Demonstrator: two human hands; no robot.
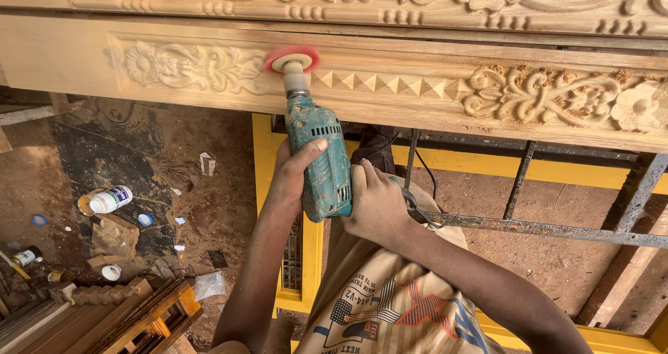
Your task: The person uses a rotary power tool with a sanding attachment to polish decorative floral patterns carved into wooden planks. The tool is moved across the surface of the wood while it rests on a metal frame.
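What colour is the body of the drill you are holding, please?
The drill is teal green, dusty and scuffed, seen in the head view.

We see the dirt floor (216, 208) covered with sawdust. On it lie a white bottle (111, 199), small round caps (145, 219), paper scraps (207, 163) and stacked wooden pieces (104, 312).

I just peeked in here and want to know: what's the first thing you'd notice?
A teal power drill sits in the middle, gripped by the left hand and right hand. Its red spinning disc presses against a pale carved wooden panel with flowers and little pyramids, running across the top. Lower left, a white bottle lies on the dusty floor.
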